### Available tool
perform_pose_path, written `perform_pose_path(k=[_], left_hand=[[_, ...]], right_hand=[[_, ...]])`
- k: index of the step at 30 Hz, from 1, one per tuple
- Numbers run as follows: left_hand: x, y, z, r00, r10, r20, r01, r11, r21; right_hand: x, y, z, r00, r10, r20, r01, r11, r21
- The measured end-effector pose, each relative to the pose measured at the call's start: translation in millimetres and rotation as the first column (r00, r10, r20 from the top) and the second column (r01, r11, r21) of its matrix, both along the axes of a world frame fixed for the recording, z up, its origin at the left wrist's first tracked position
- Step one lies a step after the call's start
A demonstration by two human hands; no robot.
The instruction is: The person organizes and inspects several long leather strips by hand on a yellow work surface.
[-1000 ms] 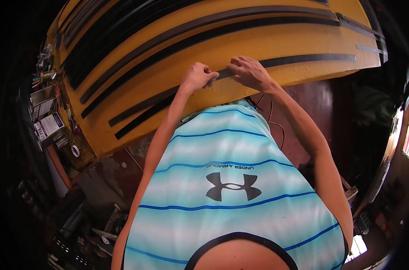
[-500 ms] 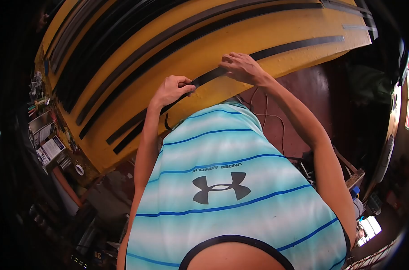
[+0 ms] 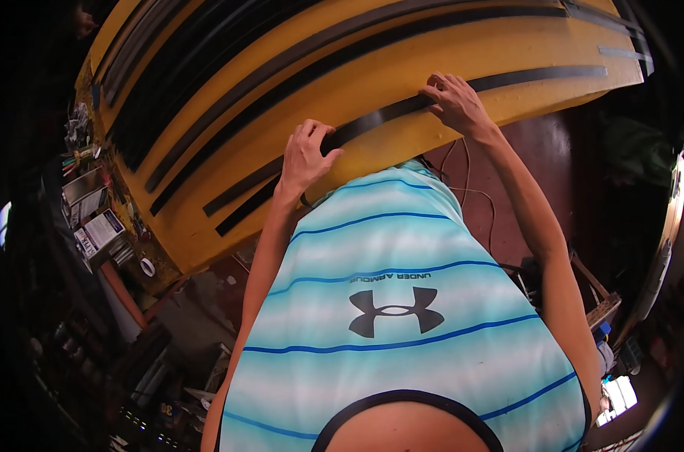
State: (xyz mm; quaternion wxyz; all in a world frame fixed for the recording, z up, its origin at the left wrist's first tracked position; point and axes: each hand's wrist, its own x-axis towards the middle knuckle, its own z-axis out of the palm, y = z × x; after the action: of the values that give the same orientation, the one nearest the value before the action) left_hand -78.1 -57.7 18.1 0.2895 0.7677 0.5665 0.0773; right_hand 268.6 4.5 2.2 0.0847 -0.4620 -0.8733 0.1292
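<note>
A long, flat black strip (image 3: 380,117) runs across the yellow table (image 3: 402,143) near its front edge, passing through both hands. My left hand (image 3: 304,157) is closed over it, with fingers at the far edge and thumb at the near edge. Farther right, my right hand (image 3: 458,104) pinches the same strip between curled fingers and thumb. Just left of my left hand, two strip ends lie side by side, one of them a dark strip (image 3: 242,187). Behind my hands another long black strip (image 3: 342,62) lies on the yellow surface.
Several more dark strips (image 3: 184,83) lie along the table's far left. A printed box (image 3: 99,232), a roll of tape (image 3: 147,267) and clutter line the left edge. Cords (image 3: 466,169) hang by the front edge above a reddish floor (image 3: 526,166).
The view has shifted, so the table sits farther right in it. My hands have spread slightly apart along the black strip, and more of it shows between them.
</note>
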Motion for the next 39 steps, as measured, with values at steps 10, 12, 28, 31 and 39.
perform_pose_path(k=[10,12,28,31,39], left_hand=[[0,11,10,0.992,0.052,0.119,-0.04,0.994,-0.1],[-2,15,10,0.987,0.04,0.157,-0.018,0.99,-0.142],[19,41,0,0.968,0.229,0.102,-0.17,0.9,-0.402],[25,46,5,0.968,0.233,0.09,-0.17,0.878,-0.447],[18,47,2,0.968,0.223,0.114,-0.138,0.856,-0.498]], right_hand=[[-60,-21,-16,0.933,-0.158,-0.324,0.099,0.976,-0.193],[-61,-22,-19,0.883,-0.237,-0.405,0.142,0.957,-0.252],[-68,-20,-27,0.861,-0.326,-0.39,0.254,0.94,-0.226],[-69,-20,-26,0.856,-0.331,-0.398,0.249,0.937,-0.244],[-69,-20,-25,0.863,-0.305,-0.403,0.243,0.95,-0.199]])
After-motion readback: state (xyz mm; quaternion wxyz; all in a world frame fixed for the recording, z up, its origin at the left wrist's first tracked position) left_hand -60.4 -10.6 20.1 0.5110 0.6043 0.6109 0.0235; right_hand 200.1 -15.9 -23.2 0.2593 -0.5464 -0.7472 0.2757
